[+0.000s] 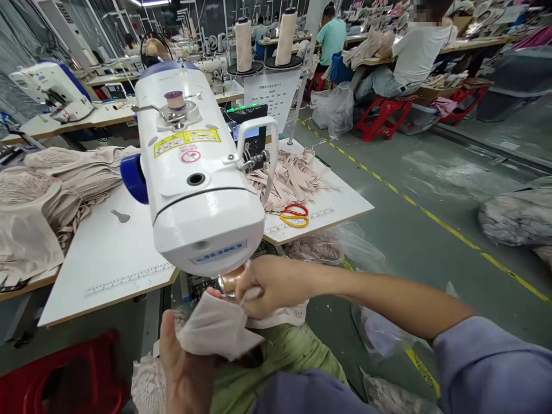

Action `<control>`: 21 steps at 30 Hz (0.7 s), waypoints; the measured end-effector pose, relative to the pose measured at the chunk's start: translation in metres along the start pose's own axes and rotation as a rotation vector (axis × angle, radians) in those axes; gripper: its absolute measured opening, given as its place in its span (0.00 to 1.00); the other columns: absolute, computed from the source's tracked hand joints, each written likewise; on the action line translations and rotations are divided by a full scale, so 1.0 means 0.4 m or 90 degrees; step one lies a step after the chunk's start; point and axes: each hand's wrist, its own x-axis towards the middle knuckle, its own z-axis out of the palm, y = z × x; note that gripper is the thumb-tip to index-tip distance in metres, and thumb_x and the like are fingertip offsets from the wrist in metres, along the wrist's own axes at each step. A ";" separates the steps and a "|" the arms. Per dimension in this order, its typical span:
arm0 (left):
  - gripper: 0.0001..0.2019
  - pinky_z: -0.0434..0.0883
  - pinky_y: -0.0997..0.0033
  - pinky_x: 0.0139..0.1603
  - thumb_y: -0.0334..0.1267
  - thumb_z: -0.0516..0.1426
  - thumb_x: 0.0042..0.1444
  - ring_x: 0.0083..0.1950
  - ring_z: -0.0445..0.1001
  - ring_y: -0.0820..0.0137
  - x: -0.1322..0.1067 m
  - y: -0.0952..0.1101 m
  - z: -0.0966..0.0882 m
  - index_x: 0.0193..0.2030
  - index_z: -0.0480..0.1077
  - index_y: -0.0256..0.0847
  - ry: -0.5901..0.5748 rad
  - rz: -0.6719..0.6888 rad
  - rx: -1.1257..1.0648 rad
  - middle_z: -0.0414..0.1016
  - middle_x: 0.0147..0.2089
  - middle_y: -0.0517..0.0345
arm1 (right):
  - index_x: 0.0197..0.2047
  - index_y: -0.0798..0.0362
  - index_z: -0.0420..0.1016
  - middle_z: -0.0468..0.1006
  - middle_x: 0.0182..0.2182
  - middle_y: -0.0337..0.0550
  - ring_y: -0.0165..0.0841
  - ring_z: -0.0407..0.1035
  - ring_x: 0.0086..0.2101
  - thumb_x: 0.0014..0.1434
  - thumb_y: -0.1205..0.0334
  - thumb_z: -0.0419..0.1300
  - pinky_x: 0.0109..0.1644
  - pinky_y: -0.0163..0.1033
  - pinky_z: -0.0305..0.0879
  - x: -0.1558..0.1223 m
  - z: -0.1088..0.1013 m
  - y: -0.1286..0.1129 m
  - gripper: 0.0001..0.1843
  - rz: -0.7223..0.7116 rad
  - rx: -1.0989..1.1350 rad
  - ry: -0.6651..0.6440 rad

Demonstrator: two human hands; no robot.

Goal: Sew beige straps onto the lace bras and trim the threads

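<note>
Below the head of a white JUKI sewing machine (207, 224), a beige, lace-trimmed fabric piece (218, 328) stretches between my hands above my lap. My left hand (185, 362) grips its left side, thumb up, with the other fingers mostly behind the cloth. Close under the machine head, my right hand (269, 284) has its fingers curled tight on the upper edge of the same piece. Lacy parts of the cloth (149, 382) hang down at the lower left. The needle area is hidden by the machine head.
Beige strips (293, 178) and red-and-yellow-handled scissors (295, 215) lie on the white tabletop (340, 198). Beige garments (77, 178) are heaped at left, near a small grey tool (120, 216). A red stool (64, 374) stands lower left. People work at tables behind.
</note>
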 end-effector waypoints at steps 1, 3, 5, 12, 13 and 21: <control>0.38 0.73 0.46 0.56 0.60 0.55 0.58 0.63 0.69 0.47 0.025 0.001 -0.023 0.73 0.48 0.60 -0.032 0.065 0.138 0.69 0.65 0.54 | 0.29 0.53 0.80 0.75 0.24 0.34 0.28 0.64 0.27 0.49 0.70 0.61 0.30 0.32 0.54 0.013 -0.009 0.004 0.07 0.005 -0.098 0.043; 0.37 0.71 0.49 0.60 0.50 0.64 0.52 0.62 0.71 0.46 0.075 -0.006 -0.064 0.69 0.60 0.54 -0.184 0.195 0.421 0.70 0.65 0.51 | 0.27 0.53 0.78 0.73 0.21 0.36 0.29 0.62 0.25 0.48 0.71 0.60 0.29 0.34 0.51 0.033 -0.019 0.019 0.06 0.020 -0.221 0.101; 0.38 0.73 0.57 0.59 0.44 0.67 0.50 0.56 0.77 0.51 0.122 -0.019 -0.088 0.68 0.61 0.52 -0.304 0.311 0.624 0.75 0.60 0.50 | 0.26 0.53 0.77 0.73 0.22 0.37 0.30 0.61 0.25 0.49 0.70 0.60 0.29 0.35 0.50 0.045 -0.021 0.033 0.05 0.018 -0.256 0.114; 0.38 0.74 0.72 0.55 0.40 0.63 0.57 0.49 0.81 0.61 0.218 -0.053 -0.097 0.71 0.53 0.53 -0.464 0.453 0.757 0.77 0.57 0.59 | 0.22 0.53 0.70 0.63 0.17 0.33 0.27 0.54 0.21 0.50 0.67 0.62 0.25 0.34 0.46 0.054 -0.029 0.035 0.07 0.015 -0.248 0.116; 0.39 0.74 0.71 0.55 0.40 0.63 0.57 0.49 0.81 0.62 0.222 -0.053 -0.096 0.72 0.51 0.53 -0.465 0.459 0.765 0.77 0.57 0.59 | 0.21 0.53 0.69 0.63 0.17 0.33 0.27 0.54 0.21 0.50 0.67 0.63 0.25 0.34 0.46 0.054 -0.030 0.036 0.09 0.009 -0.251 0.121; 0.34 0.78 0.63 0.50 0.37 0.57 0.63 0.54 0.78 0.58 0.193 -0.026 -0.043 0.73 0.49 0.45 -0.393 0.447 0.866 0.75 0.59 0.47 | 0.48 0.50 0.77 0.76 0.46 0.48 0.39 0.69 0.46 0.62 0.57 0.61 0.49 0.41 0.65 0.000 0.033 0.130 0.12 -0.122 -0.204 0.308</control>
